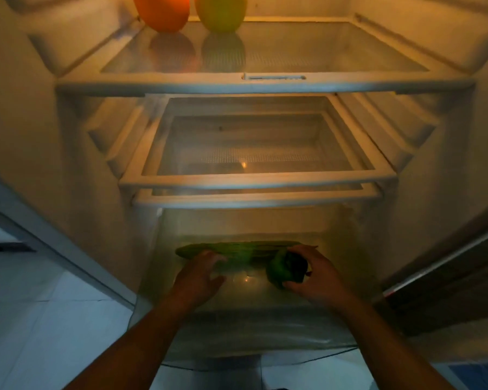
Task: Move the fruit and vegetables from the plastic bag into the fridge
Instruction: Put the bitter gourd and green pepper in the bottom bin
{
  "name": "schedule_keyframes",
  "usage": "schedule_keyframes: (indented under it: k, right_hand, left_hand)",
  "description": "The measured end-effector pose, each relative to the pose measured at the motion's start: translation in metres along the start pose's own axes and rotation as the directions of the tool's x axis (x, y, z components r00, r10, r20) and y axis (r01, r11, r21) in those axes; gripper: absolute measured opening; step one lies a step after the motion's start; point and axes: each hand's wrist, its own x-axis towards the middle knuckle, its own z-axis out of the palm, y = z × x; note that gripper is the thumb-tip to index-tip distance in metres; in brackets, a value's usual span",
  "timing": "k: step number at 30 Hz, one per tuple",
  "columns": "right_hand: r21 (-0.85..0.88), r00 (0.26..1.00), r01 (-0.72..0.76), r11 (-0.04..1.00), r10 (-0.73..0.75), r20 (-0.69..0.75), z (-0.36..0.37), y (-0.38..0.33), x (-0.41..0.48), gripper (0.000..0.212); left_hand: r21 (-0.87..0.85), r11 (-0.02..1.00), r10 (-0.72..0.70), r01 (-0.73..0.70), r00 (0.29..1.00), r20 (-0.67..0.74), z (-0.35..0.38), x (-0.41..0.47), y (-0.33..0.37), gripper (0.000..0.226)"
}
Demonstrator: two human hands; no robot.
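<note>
The fridge stands open in front of me, and its clear bottom drawer point(237, 333) is pulled out. A long green cucumber point(245, 247) lies across the back of the drawer. My right hand point(313, 274) grips a green bell pepper point(285, 270) just in front of the cucumber's right end. My left hand point(200, 274) hovers over the drawer's left side with its fingers spread, near the cucumber's left end and holding nothing. An orange fruit point(162, 12) and a green fruit point(221, 11) sit on the top glass shelf point(265, 85). The plastic bag is out of view.
Two more glass shelves point(259, 181) lie between the top shelf and the drawer, with nothing on them. The fridge door point(445, 266) hangs open at the right. Pale floor tiles point(40, 319) show at the lower left.
</note>
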Motion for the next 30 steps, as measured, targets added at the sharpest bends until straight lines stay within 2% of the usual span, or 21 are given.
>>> schedule_keyframes:
  k: [2, 5, 10, 13, 15, 22, 30]
  right_hand:
    - [-0.016, 1.0, 0.013, 1.0, -0.012, 0.004, 0.002, -0.003, 0.004, 0.066]
    - [-0.042, 0.997, 0.065, 0.997, -0.064, 0.041, 0.008, -0.012, 0.012, 0.068]
    - [-0.055, 0.968, 0.148, 0.987, -0.134, 0.211, 0.034, -0.039, 0.024, 0.062]
    - [-0.084, 0.946, 0.178, 0.98, -0.147, 0.288, 0.055, -0.048, 0.03, 0.065]
    - [-0.098, 0.934, 0.208, 0.973, -0.167, 0.315, 0.064, -0.05, 0.033, 0.065]
    - [-0.103, 0.932, 0.246, 0.964, -0.205, 0.3, 0.074, -0.048, 0.028, 0.073]
    - [-0.079, 0.949, 0.179, 0.981, -0.151, 0.279, 0.081, -0.051, 0.031, 0.08]
  left_hand:
    - [-0.042, 0.999, -0.004, 0.004, 1.0, 0.007, -0.001, -0.002, 0.001, 0.051]
    - [-0.071, 0.997, -0.015, 0.014, 1.0, -0.013, -0.006, -0.001, 0.003, 0.042]
    - [-0.183, 0.98, -0.093, 0.08, 0.994, -0.064, -0.02, -0.012, 0.0, 0.045]
    - [-0.332, 0.921, -0.214, 0.203, 0.977, 0.002, -0.028, -0.028, -0.001, 0.044]
    - [-0.356, 0.902, -0.247, 0.245, 0.968, 0.042, -0.027, -0.042, -0.004, 0.042]
    - [-0.464, 0.83, -0.334, 0.31, 0.942, 0.032, -0.021, -0.059, -0.011, 0.042]
    - [-0.477, 0.817, -0.342, 0.324, 0.938, 0.051, -0.021, -0.056, -0.012, 0.039]
